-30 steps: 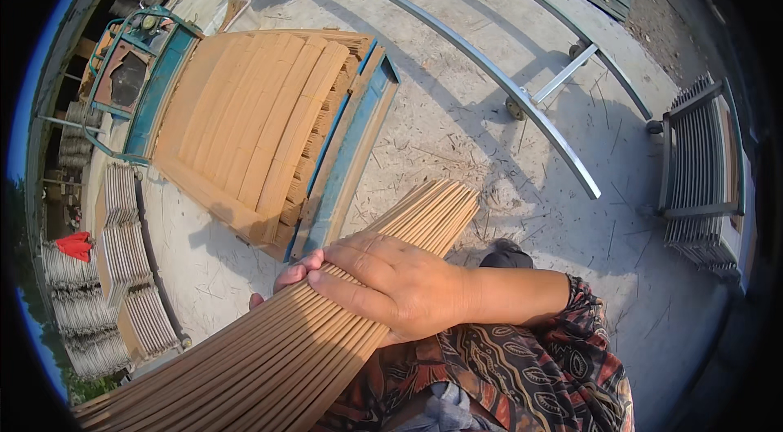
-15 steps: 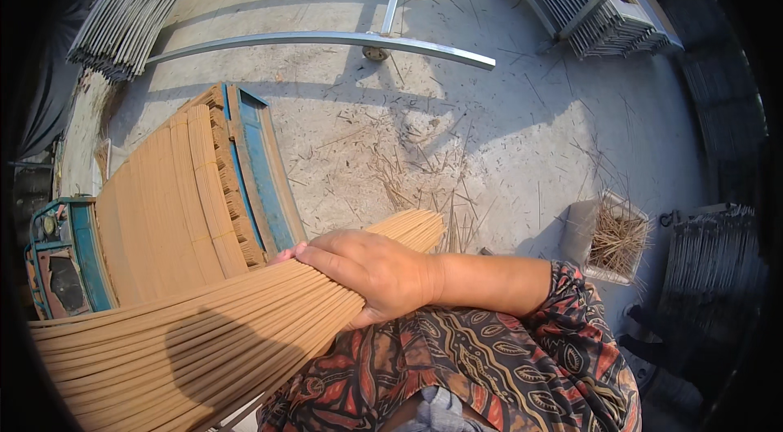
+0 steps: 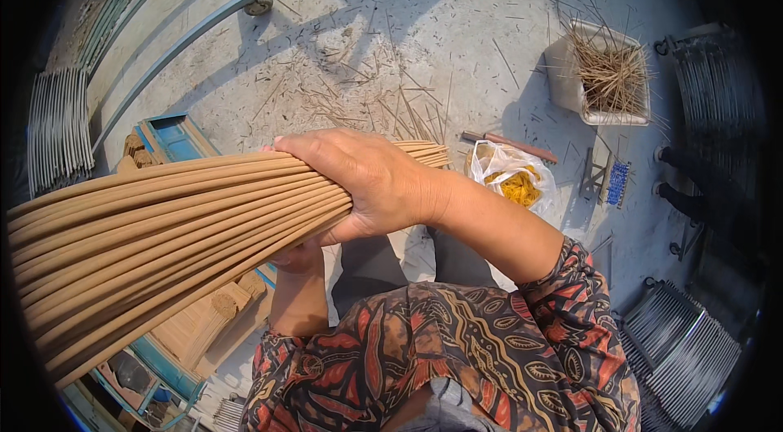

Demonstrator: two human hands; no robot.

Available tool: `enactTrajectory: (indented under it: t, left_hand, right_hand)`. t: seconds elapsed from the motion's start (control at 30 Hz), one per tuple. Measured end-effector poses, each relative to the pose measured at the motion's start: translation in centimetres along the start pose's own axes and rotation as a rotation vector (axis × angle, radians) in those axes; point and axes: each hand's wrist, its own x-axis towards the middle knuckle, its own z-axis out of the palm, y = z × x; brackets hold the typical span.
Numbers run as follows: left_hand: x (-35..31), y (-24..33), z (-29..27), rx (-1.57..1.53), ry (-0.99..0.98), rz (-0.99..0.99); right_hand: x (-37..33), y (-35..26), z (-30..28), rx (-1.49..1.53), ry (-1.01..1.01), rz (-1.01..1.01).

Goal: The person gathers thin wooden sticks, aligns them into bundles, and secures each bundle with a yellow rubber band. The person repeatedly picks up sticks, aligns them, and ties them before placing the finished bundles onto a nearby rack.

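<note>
A thick bundle of brown incense sticks point(image 3: 179, 220) stretches from the left edge to the middle, fanned at its coated left end. Paler, narrower stick ends poke out on the right. My right hand point(image 3: 367, 179) is closed over the top of the bundle near those pale ends, thumb on the near side. From below, my left hand point(image 3: 300, 256) grips the same bundle; its palm and most fingers are hidden behind the sticks, with pinkish fingertips just showing at the far edge.
A blue-framed cart point(image 3: 181, 138) with more brown bundles stands beneath at left. Ahead is a metal rail frame point(image 3: 236, 4). To the right are a white bin point(image 3: 563, 77) of loose sticks, a plastic bag point(image 3: 489, 161) with yellow strands, and racks point(image 3: 685, 350). A person's dark-clad legs point(image 3: 689, 187) show at right.
My view has turned right and downward, so the cart sits lower and the bin higher. The bundle has come up closer, both hands still on it, and my left forearm now shows.
</note>
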Motion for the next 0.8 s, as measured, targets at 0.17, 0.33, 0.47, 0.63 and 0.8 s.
enactTrajectory:
  t: [0.17,0.33,0.47,0.63,0.8]
  left_hand:
    - [2.0,-7.6,-3.0,-0.779,-0.286,-0.417]
    - [1.0,-15.3,-5.2,-0.168,-0.133,-0.406]
    - [-0.8,-21.0,-8.0,-0.327,0.038,-0.520]
    - [-3.0,-26.8,-11.0,0.299,-0.083,-0.380]
    - [-3.8,-30.8,-14.2,0.413,-0.037,-0.449]
  right_hand:
    - [-6.1,6.4,0.3,-0.031,0.223,0.171]
    - [-12.4,15.1,4.7,0.052,0.361,0.235]
    - [-17.5,20.9,8.8,0.082,0.454,0.268]
    - [-22.5,25.3,12.8,0.145,0.517,0.315]
    - [-26.1,29.1,15.5,0.189,0.497,0.335]
